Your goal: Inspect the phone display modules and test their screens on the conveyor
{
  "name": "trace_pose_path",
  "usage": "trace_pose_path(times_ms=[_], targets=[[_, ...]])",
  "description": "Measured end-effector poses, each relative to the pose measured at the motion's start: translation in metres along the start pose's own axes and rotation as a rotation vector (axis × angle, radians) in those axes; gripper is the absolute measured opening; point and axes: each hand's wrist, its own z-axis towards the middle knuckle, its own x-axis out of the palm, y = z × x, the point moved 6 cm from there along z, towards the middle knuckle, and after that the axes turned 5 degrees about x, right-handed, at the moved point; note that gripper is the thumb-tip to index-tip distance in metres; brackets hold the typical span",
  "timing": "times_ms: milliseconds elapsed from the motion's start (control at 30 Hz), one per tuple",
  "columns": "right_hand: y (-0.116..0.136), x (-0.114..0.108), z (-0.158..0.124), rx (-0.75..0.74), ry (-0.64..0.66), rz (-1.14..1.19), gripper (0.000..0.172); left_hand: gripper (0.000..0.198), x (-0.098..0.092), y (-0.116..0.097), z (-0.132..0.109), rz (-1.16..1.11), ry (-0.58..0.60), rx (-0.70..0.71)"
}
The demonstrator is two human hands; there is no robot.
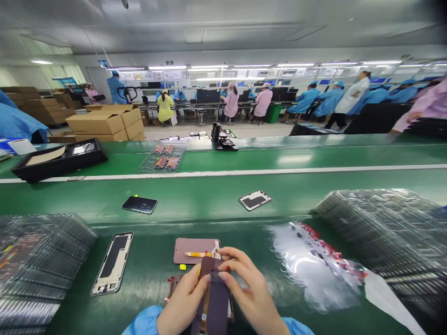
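Observation:
Between my two hands is a dark phone screen panel (220,304) with an orange-brown flex cable along it. My left hand (185,300) grips its left edge, thumb on the surface. At its top right corner, the fingers of my right hand (249,288) pinch the edge. Just beyond lies a brownish-pink screen panel (188,246) with an orange flex strip and a yellow tab. Partly hidden under my left hand are more brown panels (173,284) with red tabs. A pale phone frame (113,263) rests on the green bench to the left.
Stacked clear plastic trays stand at left (70,260) and right (384,232). Clear films with red tabs (310,265) lie right of my hands. A dark phone (139,204) and another frame (255,200) sit on the green belt. Beyond are a black tray (63,160) and seated workers.

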Motion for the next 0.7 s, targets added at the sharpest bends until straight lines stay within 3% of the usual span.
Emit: trace_pose_path(times_ms=[67,167,367,467,600,700], targets=[[-0.015,0.002,0.006,0.120,0.035,0.062,0.021,0.040,0.007,-0.004,-0.005,0.030,0.070,-0.014],[-0.026,0.006,0.010,0.187,0.072,0.120,0.020,0.039,0.012,-0.007,-0.011,0.103,0.124,-0.046],[-0.014,0.005,0.013,0.121,0.201,0.132,0.015,0.034,0.008,-0.006,-0.016,0.365,0.171,-0.112],[0.000,0.000,0.012,-0.044,0.132,0.002,0.022,0.032,0.009,-0.004,-0.018,0.403,0.166,-0.130],[0.029,0.001,-0.005,-0.478,-0.126,-0.422,0.020,0.033,0.013,-0.007,-0.011,0.244,0.096,-0.061],[0.042,0.013,-0.019,-0.668,-0.111,-0.573,0.021,0.034,0.013,-0.010,-0.003,0.059,0.020,-0.010]])
